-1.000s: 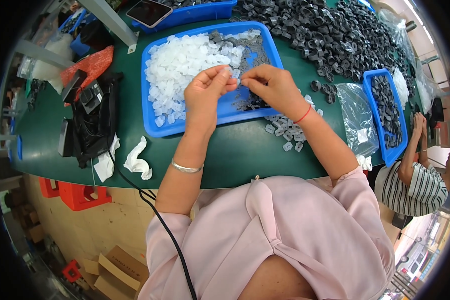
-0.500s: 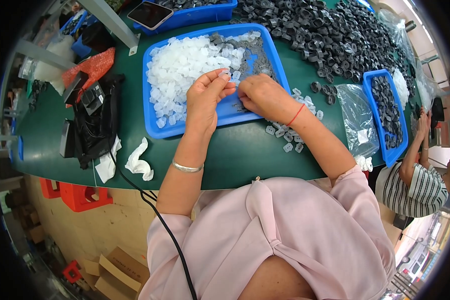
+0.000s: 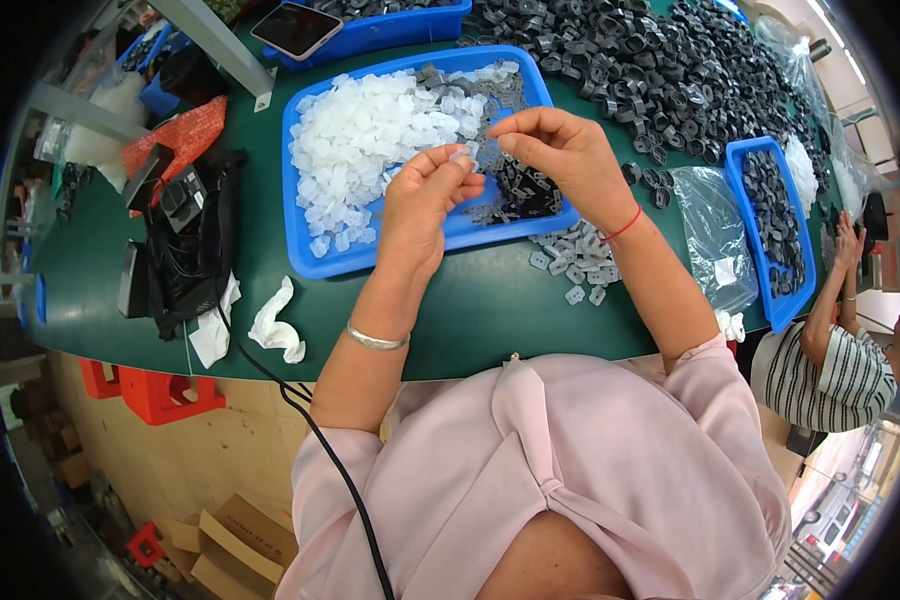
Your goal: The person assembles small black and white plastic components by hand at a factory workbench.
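Observation:
Above a blue tray [image 3: 322, 266], my left hand [image 3: 417, 205] pinches a small translucent plastic piece [image 3: 461, 155] between thumb and fingertips. My right hand [image 3: 568, 160] is just to the right, raised over the tray's right part. Its thumb and forefinger come together at the tips; whatever is between them is too small to make out. A heap of whitish translucent pieces [image 3: 355, 135] fills the tray's left side. Tiny dark parts [image 3: 528, 192] lie under my right hand, and small grey parts [image 3: 500, 90] lie toward the far right corner.
Finished-looking translucent pieces [image 3: 577, 262] lie loose beside the tray. A large heap of black plastic rings [image 3: 640, 75] covers the back right. A second blue tray [image 3: 778, 310], a clear bag [image 3: 715, 240], a phone [image 3: 298, 30] and a black cable [image 3: 345, 470] surround the area. Another person [image 3: 830, 370] sits at right.
My right hand has lifted from the tray and moved up and right, uncovering the dark parts. My left hand has shifted slightly right and down, still pinching the translucent piece.

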### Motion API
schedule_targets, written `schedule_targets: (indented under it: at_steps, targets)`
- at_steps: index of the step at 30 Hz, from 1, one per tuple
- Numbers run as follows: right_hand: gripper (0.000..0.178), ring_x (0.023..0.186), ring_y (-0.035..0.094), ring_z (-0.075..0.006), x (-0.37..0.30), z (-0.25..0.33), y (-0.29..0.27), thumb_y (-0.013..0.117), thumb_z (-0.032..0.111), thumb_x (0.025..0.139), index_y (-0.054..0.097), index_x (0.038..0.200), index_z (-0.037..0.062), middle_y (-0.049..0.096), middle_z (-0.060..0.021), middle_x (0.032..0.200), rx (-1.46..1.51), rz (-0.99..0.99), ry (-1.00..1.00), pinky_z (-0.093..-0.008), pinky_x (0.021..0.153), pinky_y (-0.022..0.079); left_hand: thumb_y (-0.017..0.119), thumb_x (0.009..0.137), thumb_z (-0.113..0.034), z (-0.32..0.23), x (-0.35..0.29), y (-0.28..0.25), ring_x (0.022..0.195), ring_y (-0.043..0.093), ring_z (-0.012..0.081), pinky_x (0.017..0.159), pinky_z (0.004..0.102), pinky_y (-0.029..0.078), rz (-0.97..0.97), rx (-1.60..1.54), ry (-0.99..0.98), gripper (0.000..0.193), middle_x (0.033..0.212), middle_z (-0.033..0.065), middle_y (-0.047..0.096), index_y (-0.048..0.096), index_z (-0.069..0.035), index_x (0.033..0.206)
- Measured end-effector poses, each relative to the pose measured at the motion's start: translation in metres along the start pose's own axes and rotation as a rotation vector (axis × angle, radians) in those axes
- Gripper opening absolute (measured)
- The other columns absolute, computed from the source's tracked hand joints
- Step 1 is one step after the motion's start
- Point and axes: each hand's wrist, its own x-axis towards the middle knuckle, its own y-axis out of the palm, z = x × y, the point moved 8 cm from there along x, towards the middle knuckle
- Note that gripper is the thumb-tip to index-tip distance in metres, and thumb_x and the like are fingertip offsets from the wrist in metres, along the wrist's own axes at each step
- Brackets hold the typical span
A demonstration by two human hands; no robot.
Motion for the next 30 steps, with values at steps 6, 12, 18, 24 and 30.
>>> schedule_targets:
  at_steps: [6,12,18,24,30]
  targets:
    - [0.02,0.077,0.059,-0.0071,-0.003,-0.017,0.006,0.068,0.013,0.083,0.066,0.096,-0.0029,0.066,-0.0038,0.088,0.12,0.027,0.164,-0.0197,0.07,0.048,0.063,0.087,-0.011,0.005,-0.002,0.008,0.078,0.062,0.0141,0.071,0.0253,0.052,0.038,-0.039,-0.032,0.023,0.09,0.0072,0.063,0.059,0.002,0.105]
    - [0.019,0.078,0.06,-0.0075,-0.003,-0.018,0.007,0.067,0.013,0.084,0.066,0.096,-0.0029,0.066,-0.0041,0.088,0.011,-0.013,0.085,-0.0209,0.071,0.05,0.063,0.087,-0.012,0.008,-0.004,0.011,0.079,0.063,0.0144,0.073,0.0255,0.052,0.059,-0.081,-0.057,0.025,0.092,0.0086,0.063,0.058,0.003,0.107]
    - [0.02,0.078,0.06,-0.0072,-0.004,-0.019,0.008,0.066,0.013,0.085,0.065,0.095,-0.0038,0.066,-0.004,0.088,-0.029,-0.022,0.085,-0.021,0.071,0.05,0.063,0.087,-0.01,0.008,-0.003,0.009,0.081,0.063,0.0148,0.075,0.026,0.052,0.046,-0.134,-0.016,0.025,0.092,0.0091,0.064,0.058,0.004,0.107]
    - [0.02,0.078,0.06,-0.0078,-0.005,-0.021,0.006,0.066,0.014,0.084,0.065,0.094,-0.0042,0.066,-0.0045,0.086,-0.039,-0.042,0.098,-0.0216,0.071,0.05,0.063,0.087,-0.009,0.002,-0.006,0.011,0.081,0.063,0.0149,0.076,0.0259,0.052,0.001,-0.052,0.069,0.025,0.091,0.0104,0.065,0.059,0.005,0.107]
    - [0.018,0.078,0.061,-0.0091,-0.006,-0.021,0.006,0.067,0.012,0.084,0.065,0.092,-0.0045,0.067,-0.0064,0.087,-0.043,-0.076,0.067,-0.0219,0.07,0.051,0.063,0.087,-0.008,-0.004,-0.009,0.014,0.081,0.064,0.0147,0.074,0.0253,0.053,-0.011,0.061,0.137,0.024,0.095,0.0117,0.066,0.062,0.007,0.107]
